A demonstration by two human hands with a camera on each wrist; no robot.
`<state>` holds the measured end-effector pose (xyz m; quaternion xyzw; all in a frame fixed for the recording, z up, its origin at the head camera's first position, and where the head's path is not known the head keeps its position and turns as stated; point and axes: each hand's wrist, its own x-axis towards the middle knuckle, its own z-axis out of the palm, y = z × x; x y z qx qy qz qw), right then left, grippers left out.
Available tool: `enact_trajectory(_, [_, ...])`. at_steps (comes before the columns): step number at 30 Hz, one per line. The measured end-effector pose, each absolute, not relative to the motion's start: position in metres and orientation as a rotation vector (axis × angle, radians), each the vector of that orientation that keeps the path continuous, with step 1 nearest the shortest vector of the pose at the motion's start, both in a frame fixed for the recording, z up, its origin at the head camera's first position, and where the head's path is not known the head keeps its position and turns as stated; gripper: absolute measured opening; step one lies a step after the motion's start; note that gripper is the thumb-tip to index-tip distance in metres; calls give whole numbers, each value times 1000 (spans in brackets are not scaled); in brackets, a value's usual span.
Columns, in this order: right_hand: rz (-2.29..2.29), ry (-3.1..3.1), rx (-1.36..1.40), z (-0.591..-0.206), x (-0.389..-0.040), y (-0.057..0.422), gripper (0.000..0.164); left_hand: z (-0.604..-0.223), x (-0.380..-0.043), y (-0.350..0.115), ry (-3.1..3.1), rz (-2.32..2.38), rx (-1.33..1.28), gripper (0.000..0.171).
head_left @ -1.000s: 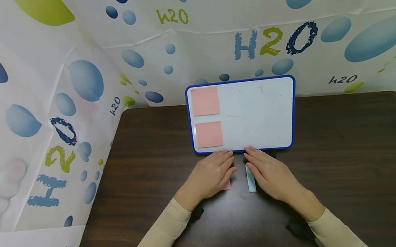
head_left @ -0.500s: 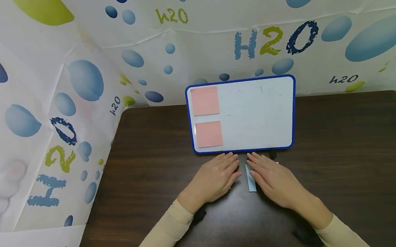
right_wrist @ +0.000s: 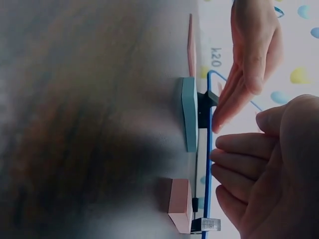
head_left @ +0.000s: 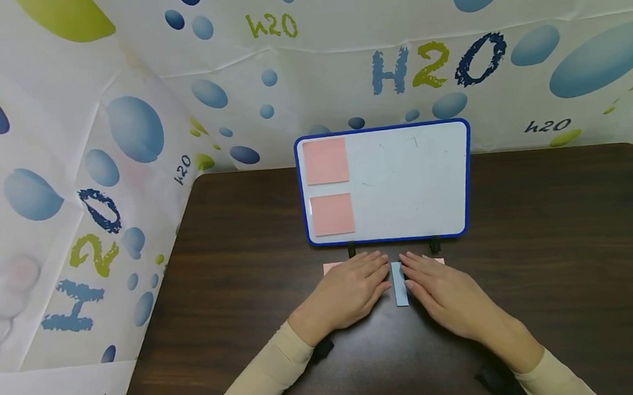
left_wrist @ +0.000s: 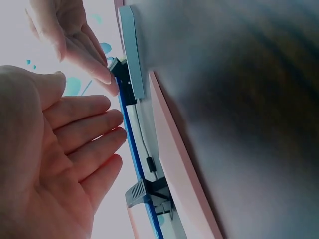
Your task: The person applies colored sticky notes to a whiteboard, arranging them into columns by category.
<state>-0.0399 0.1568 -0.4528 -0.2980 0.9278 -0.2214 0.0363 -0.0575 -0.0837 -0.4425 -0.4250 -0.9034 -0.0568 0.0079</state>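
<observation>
In the head view my left hand (head_left: 349, 291) is over a pink pad of sticky notes (head_left: 330, 266), hiding most of it. The left wrist view has that pink pad (left_wrist: 177, 159) on the table, apart from the hand's straight fingers (left_wrist: 99, 134). My right hand (head_left: 452, 295) hangs above a second pink pad (right_wrist: 179, 201), its fingers extended and holding nothing. Between both hands a narrow blue pad (head_left: 400, 285) lies on the table, partly beside the right fingertips. Behind stands a blue-framed whiteboard (head_left: 410, 184) with pink sticky notes (head_left: 332, 215) along its left side.
Black clips (head_left: 435, 245) hold the whiteboard's lower edge. A thin cable (left_wrist: 141, 127) runs behind the pads. The dark wooden table (head_left: 232, 260) meets a printed cloth wall (head_left: 330, 91) at the back.
Both hands have drawn back from the whiteboard's lower edge. My left hand has also shifted right, baring a black clip and the left corner of the pink pad.
</observation>
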Motion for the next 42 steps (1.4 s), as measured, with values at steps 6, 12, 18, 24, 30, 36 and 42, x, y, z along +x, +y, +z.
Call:
enact_trajectory(6, [-675, 2838, -933, -452, -34, 161, 40, -442, -56, -78, -2854, -180, -1349, 49])
enact_trajectory(12, [-674, 2839, -943, -452, -32, 164, 40, -444, -55, -73, -2804, -148, -1347, 45])
enact_trajectory(18, [-663, 2845, -958, -450, -27, 167, 39, -445, -54, -66, -2786, -101, -1358, 47])
enact_trajectory(24, [-646, 2835, -968, -449, -26, 167, 39, -446, -53, -64, -2805, -96, -1341, 53])
enact_trajectory(30, [-661, 2810, -973, -445, -25, 166, 38, -447, -53, -63, -2807, -76, -1321, 54])
enact_trajectory(36, [-666, 2797, -964, -443, -23, 165, 39, -447, -52, -63, -2814, -90, -1295, 52])
enact_trajectory(42, [-650, 2803, -960, -445, -23, 166, 39, -448, -52, -63, -2812, -67, -1283, 48])
